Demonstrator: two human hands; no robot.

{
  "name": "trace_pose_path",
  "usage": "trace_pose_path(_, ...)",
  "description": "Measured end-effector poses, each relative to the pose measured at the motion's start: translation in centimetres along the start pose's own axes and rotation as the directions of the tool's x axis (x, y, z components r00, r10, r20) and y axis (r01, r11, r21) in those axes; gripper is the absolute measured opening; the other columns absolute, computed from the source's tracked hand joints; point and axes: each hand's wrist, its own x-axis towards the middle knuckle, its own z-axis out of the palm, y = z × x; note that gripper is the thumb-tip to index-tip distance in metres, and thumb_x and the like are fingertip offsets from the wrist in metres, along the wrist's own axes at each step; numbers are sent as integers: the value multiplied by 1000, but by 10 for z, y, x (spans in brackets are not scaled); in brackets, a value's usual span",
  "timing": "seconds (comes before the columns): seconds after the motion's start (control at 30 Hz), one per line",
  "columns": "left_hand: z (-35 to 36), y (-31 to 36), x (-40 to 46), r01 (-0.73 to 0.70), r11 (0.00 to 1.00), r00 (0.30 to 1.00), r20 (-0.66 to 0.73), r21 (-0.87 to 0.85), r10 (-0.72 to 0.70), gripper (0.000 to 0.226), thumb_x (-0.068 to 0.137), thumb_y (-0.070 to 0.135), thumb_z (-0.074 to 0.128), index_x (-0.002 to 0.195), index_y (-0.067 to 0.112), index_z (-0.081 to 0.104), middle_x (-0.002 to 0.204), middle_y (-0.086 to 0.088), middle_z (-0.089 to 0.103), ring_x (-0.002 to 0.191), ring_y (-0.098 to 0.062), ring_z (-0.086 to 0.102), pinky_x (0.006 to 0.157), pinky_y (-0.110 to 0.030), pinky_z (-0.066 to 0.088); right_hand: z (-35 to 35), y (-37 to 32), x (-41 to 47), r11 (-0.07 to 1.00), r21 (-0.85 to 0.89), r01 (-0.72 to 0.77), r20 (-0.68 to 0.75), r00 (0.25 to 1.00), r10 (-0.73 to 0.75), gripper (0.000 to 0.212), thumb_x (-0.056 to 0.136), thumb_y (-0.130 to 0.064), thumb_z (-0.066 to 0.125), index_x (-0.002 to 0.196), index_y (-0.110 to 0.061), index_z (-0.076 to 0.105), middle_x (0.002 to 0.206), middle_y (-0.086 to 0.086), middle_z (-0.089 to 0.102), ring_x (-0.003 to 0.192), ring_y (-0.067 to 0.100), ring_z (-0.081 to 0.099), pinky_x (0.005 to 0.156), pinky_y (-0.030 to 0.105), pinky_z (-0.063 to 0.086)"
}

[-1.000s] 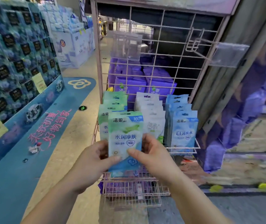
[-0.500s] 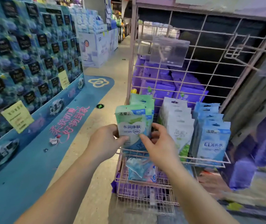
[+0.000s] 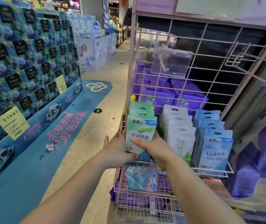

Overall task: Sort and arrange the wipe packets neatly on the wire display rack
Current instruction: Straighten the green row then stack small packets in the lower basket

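Now three packet rows on the wire rack (image 3: 213, 171), left hand (image 3: 117, 151) and right hand (image 3: 156, 148) both pinching one green packet (image 3: 141, 131).

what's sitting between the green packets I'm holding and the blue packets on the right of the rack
In the head view, a row of white wipe packets stands between the green packets and the blue packets.

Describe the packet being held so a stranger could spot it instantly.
Find the pink wire rack and its shelf of three packet rows. The green packet fronts the leftmost row, gripped by the left hand and right hand. Neighbouring rows are white and blue.
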Motion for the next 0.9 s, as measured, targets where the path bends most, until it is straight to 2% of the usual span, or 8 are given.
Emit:
trace_pose_path(0.1, 5, -3, -2, -39, 998, 996, -81, -55, 35, 80, 69, 41, 67, 139, 44, 29, 152, 8, 31, 147, -21, 11, 117, -57, 1, 0, 5, -4, 995, -45, 91, -84, 992, -94, 67, 62, -29, 87, 120, -30, 53, 105, -6, 74, 98, 10, 70, 86, 34, 58)
trace_pose_path(0.2, 4, -1, 0, -53, 995, 994, -99, -80, 45, 82, 66, 39, 66, 138, 47, 28, 154, 9, 24, 147, -19, 13, 116, -59, 4, -1, 9, -7, 983, -99, 153, -141, 976, -166, 64, 67, -21, 86, 122, -30, 53, 98, -13, 74, 88, -3, 69, 74, 19, 57)
trace_pose_path(0.3, 2, 2, 0, -53, 995, 999, -5, -82, 52, 78, 62, 38, 66, 128, 58, 32, 146, 10, 34, 142, -18, 24, 112, -61, 19, -3, 9, -6, 982, -156, 107, -133, 983, -128, 84, 60, -29, 89, 132, -32, 46, 97, -15, 73, 91, 1, 68, 84, 30, 59)
trace_pose_path(0.4, -2, 4, -8, -17, 943, 997, -81, -331, -10, 70, 68, 25, 71, 113, 65, 37, 118, 21, 56, 115, -10, 51, 100, -28, 43, -3, 13, -7, 990, -120, 68, -96, 992, -80, 112, 45, -41, 88, 142, -36, 32, 106, -13, 74, 99, 7, 69, 90, 39, 57)
trace_pose_path(0.5, -6, -2, -1, 31, 880, 996, -60, -474, -68, 91, 73, 19, 76, 139, 45, 20, 119, 28, 47, 106, 0, 51, 79, -10, 39, -1, 13, -7, 996, -58, 64, -85, 994, -69, 121, 48, -46, 85, 148, -38, 18, 117, -12, 70, 108, 10, 67, 97, 42, 53)
trace_pose_path(0.63, -5, 0, 16, -17, 901, 999, 17, -434, 27, 70, 58, 23, 84, 113, 51, 50, 106, 19, 71, 100, -2, 67, 93, -31, 53, -2, 4, -4, 997, -39, 66, -82, 994, -69, 124, 48, -47, 81, 148, -48, 6, 120, -13, 69, 108, 8, 66, 98, 39, 53)
trace_pose_path(0.73, 7, -6, 23, -47, 956, 999, -10, -290, 46, 66, 54, 48, 81, 112, 59, 51, 120, 18, 63, 111, -11, 62, 107, -52, 38, -2, 1, -7, 992, -119, 41, -89, 995, -52, 122, 51, -55, 77, 145, -53, 1, 118, -16, 68, 110, 9, 64, 100, 39, 51)
trace_pose_path(0.9, 11, -10, 19, -34, 998, 998, -62, -47, 31, 71, 55, 62, 66, 120, 66, 38, 138, 14, 49, 136, -20, 36, 114, -58, 16, -1, -1, -11, 978, -204, 34, -95, 994, -54, 110, 69, -53, 75, 144, -55, -5, 124, -16, 65, 114, 11, 61, 103, 38, 47)
